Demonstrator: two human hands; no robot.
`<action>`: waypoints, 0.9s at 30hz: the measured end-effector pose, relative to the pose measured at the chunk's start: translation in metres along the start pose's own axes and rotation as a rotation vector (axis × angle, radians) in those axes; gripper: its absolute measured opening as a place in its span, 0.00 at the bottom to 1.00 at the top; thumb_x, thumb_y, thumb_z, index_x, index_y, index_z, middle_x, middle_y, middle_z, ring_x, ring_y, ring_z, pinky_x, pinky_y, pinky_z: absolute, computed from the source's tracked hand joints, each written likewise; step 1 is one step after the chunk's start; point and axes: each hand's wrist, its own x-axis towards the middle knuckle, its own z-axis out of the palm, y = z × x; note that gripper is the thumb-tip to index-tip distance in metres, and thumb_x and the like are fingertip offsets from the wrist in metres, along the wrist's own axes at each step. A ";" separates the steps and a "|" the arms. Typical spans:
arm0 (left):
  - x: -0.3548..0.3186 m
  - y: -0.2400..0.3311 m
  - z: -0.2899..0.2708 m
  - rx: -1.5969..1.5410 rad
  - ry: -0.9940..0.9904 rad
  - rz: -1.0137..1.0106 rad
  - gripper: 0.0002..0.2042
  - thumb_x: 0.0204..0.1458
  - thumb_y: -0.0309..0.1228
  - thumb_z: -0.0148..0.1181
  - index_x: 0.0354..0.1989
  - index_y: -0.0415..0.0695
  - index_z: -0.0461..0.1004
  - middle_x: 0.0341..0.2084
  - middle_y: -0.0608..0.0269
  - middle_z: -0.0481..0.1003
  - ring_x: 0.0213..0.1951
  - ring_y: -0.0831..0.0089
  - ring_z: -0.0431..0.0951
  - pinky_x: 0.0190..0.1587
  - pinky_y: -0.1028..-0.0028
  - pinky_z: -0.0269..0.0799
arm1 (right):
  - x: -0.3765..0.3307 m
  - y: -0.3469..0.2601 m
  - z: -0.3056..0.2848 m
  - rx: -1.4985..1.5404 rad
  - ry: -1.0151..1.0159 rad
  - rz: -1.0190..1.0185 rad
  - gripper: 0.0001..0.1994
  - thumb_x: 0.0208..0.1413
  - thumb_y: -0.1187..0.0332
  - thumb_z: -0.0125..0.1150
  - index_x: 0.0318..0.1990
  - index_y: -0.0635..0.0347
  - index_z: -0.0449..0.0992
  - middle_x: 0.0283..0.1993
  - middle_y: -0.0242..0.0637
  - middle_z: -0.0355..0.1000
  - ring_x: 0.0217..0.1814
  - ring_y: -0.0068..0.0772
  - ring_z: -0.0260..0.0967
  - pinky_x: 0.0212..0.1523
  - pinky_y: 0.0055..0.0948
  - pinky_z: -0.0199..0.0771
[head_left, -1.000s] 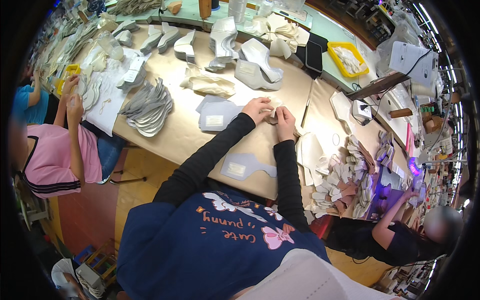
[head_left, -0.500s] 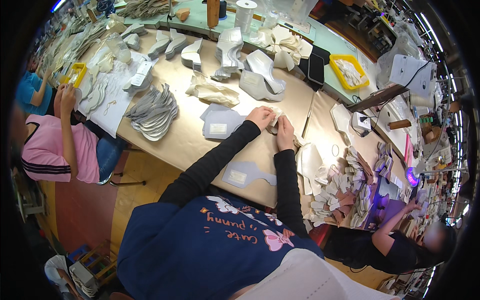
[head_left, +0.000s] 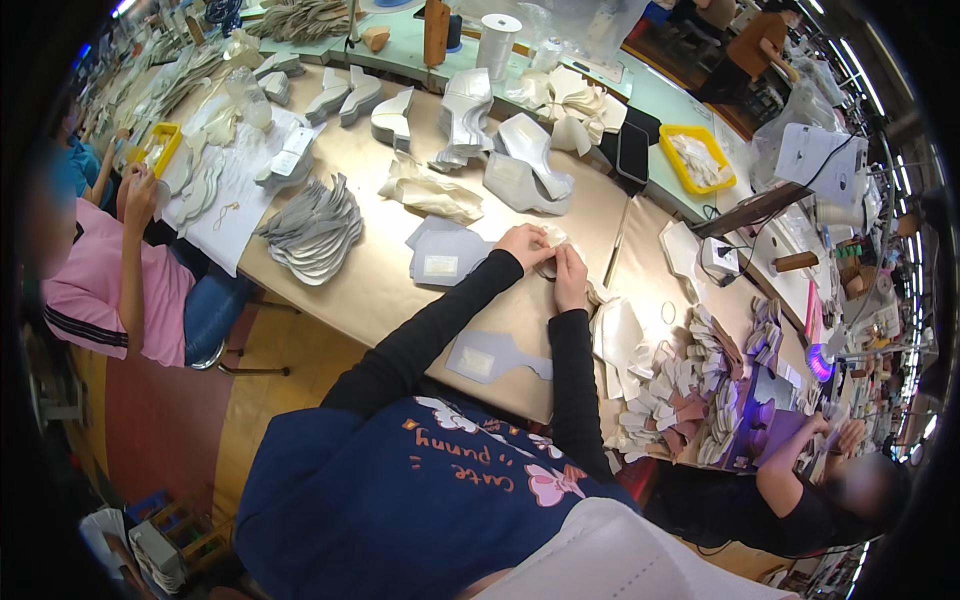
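Observation:
My left hand (head_left: 524,244) and my right hand (head_left: 571,272) meet over a small pale cut piece (head_left: 549,265) on the tan worktable (head_left: 380,290), and both hold it between the fingers. Black sleeves cover both forearms. Just left of my left hand lies a small pile of grey-blue flat pieces (head_left: 445,255). Another grey-blue paddle-shaped piece (head_left: 492,357) lies near the table's front edge between my arms.
A fan of grey insoles (head_left: 315,228) lies to the left. White moulded shoe parts (head_left: 525,165) stand at the back, near a yellow tray (head_left: 697,160). Heaps of cut pieces (head_left: 690,390) lie right. A person in pink (head_left: 100,280) sits left; another person (head_left: 800,480) works lower right.
My hands stay together on the pale piece with only small finger shifts. The view has tilted slightly. The person in pink has lowered the raised arm a little.

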 end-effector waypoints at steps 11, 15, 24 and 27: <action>-0.002 0.002 -0.001 -0.002 0.004 -0.012 0.15 0.49 0.41 0.66 0.32 0.40 0.83 0.47 0.56 0.77 0.51 0.60 0.76 0.55 0.67 0.70 | 0.002 0.003 0.002 -0.181 0.006 -0.050 0.13 0.68 0.65 0.47 0.33 0.65 0.70 0.28 0.45 0.70 0.30 0.40 0.69 0.35 0.32 0.68; -0.002 0.001 -0.001 -0.009 0.000 -0.015 0.14 0.48 0.40 0.66 0.32 0.41 0.83 0.47 0.57 0.77 0.51 0.61 0.76 0.55 0.67 0.70 | 0.001 0.000 0.003 -0.165 0.017 -0.050 0.13 0.68 0.65 0.46 0.33 0.65 0.70 0.29 0.47 0.70 0.31 0.42 0.69 0.35 0.33 0.68; -0.002 -0.002 0.001 0.003 0.005 0.020 0.13 0.48 0.40 0.67 0.32 0.41 0.83 0.47 0.58 0.78 0.51 0.61 0.76 0.55 0.68 0.70 | 0.000 -0.003 0.001 -0.024 0.000 -0.016 0.12 0.66 0.67 0.48 0.33 0.65 0.71 0.28 0.38 0.70 0.30 0.26 0.65 0.35 0.27 0.67; -0.003 -0.004 0.002 0.014 0.006 0.038 0.13 0.48 0.40 0.67 0.31 0.41 0.83 0.47 0.57 0.78 0.51 0.61 0.76 0.56 0.68 0.69 | 0.000 -0.001 0.001 0.003 0.002 0.002 0.12 0.66 0.67 0.49 0.33 0.65 0.70 0.27 0.37 0.69 0.30 0.25 0.63 0.35 0.26 0.66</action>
